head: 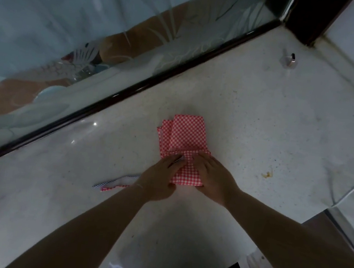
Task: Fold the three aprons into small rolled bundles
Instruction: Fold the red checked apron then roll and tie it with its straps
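Observation:
A red-and-white checked apron lies folded into a narrow stack in the middle of the white counter. Its near end is folded over. My left hand lies flat on the left side of that fold, fingers straight and pressing down. My right hand presses the right side of the same fold, fingers extended across the cloth. A striped strap with red checked trim trails out to the left from under my left wrist. No other apron shows.
A dark-framed etched glass panel runs along the counter's far left edge. A small clear bottle with a dark cap stands at the far right corner. A yellowish stain marks the counter right of my hands. A white cord crosses the right side.

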A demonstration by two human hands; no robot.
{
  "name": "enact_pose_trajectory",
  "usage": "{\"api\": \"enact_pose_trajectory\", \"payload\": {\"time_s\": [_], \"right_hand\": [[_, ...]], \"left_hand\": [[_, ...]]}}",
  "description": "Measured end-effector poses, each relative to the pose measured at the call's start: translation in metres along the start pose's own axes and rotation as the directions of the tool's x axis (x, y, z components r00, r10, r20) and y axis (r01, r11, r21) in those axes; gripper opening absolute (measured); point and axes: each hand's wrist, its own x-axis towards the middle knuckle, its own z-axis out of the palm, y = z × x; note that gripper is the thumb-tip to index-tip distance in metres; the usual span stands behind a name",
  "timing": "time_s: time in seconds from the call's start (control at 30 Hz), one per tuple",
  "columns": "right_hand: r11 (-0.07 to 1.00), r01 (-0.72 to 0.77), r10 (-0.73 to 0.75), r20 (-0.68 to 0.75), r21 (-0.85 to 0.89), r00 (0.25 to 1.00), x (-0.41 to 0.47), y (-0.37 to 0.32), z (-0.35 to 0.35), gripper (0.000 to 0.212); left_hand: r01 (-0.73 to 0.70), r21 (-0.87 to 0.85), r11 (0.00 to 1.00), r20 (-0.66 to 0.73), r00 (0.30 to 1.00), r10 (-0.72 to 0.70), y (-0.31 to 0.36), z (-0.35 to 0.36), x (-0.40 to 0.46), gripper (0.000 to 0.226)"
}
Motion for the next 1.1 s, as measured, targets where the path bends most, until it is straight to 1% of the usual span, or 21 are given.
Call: {"api": "enact_pose_trajectory", "payload": {"time_s": [0.1,0.17,0.2,0.27,0.3,0.33,0.37,0.47,0.53,0.57,0.63,0.67,0.7,0.73,0.8,0.83,0.9,0.93,0.97,1.03,1.1], "right_hand": [[0.992,-0.026,0.029,-0.025,0.121,0.999,0.003,-0.001,-0.021,0.054],[0.952,-0.132,0.121,0.056,0.277,0.991,0.007,-0.002,-0.034,0.051],[0.895,-0.23,0.196,0.127,0.381,0.972,0.011,-0.002,-0.039,0.052],[0.709,-0.391,0.294,0.257,0.587,0.921,0.022,-0.002,-0.046,0.06],[0.628,-0.433,0.314,0.298,0.647,0.901,0.028,-0.001,-0.048,0.061],[0.585,-0.469,0.332,0.332,0.662,0.883,0.034,-0.002,-0.047,0.06],[0.574,-0.505,0.366,0.35,0.645,0.862,0.038,-0.003,-0.045,0.059],[0.63,-0.586,0.498,0.313,0.51,0.809,0.051,-0.007,-0.033,0.057],[0.682,-0.599,0.54,0.265,0.42,0.799,0.056,-0.012,-0.028,0.057],[0.712,-0.602,0.555,0.237,0.361,0.798,0.058,-0.014,-0.027,0.058],[0.756,-0.609,0.586,0.165,0.242,0.793,0.058,-0.016,-0.026,0.059],[0.768,-0.608,0.593,0.137,0.201,0.794,0.058,-0.016,-0.026,0.059],[0.773,-0.607,0.592,0.133,0.182,0.795,0.058,-0.017,-0.026,0.059],[0.782,-0.598,0.581,0.141,0.175,0.802,0.06,-0.021,-0.026,0.058],[0.788,-0.593,0.572,0.157,0.166,0.805,0.059,-0.022,-0.026,0.052],[0.783,-0.6,0.577,0.169,0.163,0.799,0.058,-0.023,-0.025,0.05],[0.757,-0.636,0.602,0.218,0.149,0.768,0.055,-0.026,-0.024,0.052],[0.743,-0.654,0.612,0.251,0.143,0.75,0.054,-0.029,-0.021,0.054],[0.724,-0.674,0.62,0.287,0.149,0.73,0.053,-0.031,-0.018,0.054],[0.687,-0.703,0.626,0.343,0.182,0.701,0.051,-0.037,-0.01,0.048],[0.67,-0.7,0.606,0.361,0.249,0.709,0.042,-0.043,-0.006,0.042]], "left_hand": [[0.222,-0.28,0.934,0.059,0.975,-0.214,0.002,-0.021,-0.004,0.052],[0.363,-0.389,0.847,0.146,0.932,-0.332,0.006,-0.032,-0.004,0.04],[0.416,-0.453,0.789,0.179,0.909,-0.377,0.005,-0.037,-0.004,0.041],[0.455,-0.607,0.651,0.187,0.878,-0.44,-0.001,-0.04,-0.005,0.059],[0.466,-0.644,0.606,0.176,0.862,-0.476,-0.004,-0.04,-0.005,0.058],[0.494,-0.634,0.595,0.166,0.838,-0.52,-0.008,-0.038,-0.006,0.048],[0.534,-0.588,0.608,0.147,0.809,-0.569,-0.011,-0.034,-0.005,0.039],[0.621,-0.516,0.59,0.026,0.7,-0.714,-0.019,-0.019,-0.004,0.03],[0.656,-0.514,0.552,-0.108,0.589,-0.801,-0.019,-0.014,-0.007,0.032],[0.688,-0.49,0.535,-0.193,0.513,-0.837,-0.018,-0.013,-0.011,0.037],[0.68,-0.459,0.571,-0.409,0.408,-0.816,-0.006,-0.016,-0.02,0.037],[0.632,-0.476,0.611,-0.481,0.395,-0.783,0.002,-0.017,-0.025,0.03],[0.575,-0.522,0.63,-0.487,0.406,-0.774,0.015,-0.018,-0.028,0.02],[0.541,-0.582,0.607,-0.42,0.44,-0.794,0.021,-0.016,-0.033,0.022],[0.606,-0.628,0.488,-0.125,0.541,-0.832,0.039,-0.011,-0.034,0.049],[0.66,-0.655,0.369,0.074,0.541,-0.837,0.044,-0.01,-0.034,0.058],[0.693,-0.721,-0.001,0.46,0.478,-0.748,0.052,-0.01,-0.031,0.057],[0.635,-0.757,-0.152,0.537,0.474,-0.698,0.054,-0.009,-0.031,0.051],[0.554,-0.806,-0.208,0.524,0.506,-0.686,0.053,-0.006,-0.029,0.046],[0.385,-0.908,-0.162,0.374,0.577,-0.726,0.051,-0.001,-0.029,0.043],[0.266,-0.949,-0.171,0.302,0.604,-0.737,0.054,0.0,-0.031,0.052]]}}
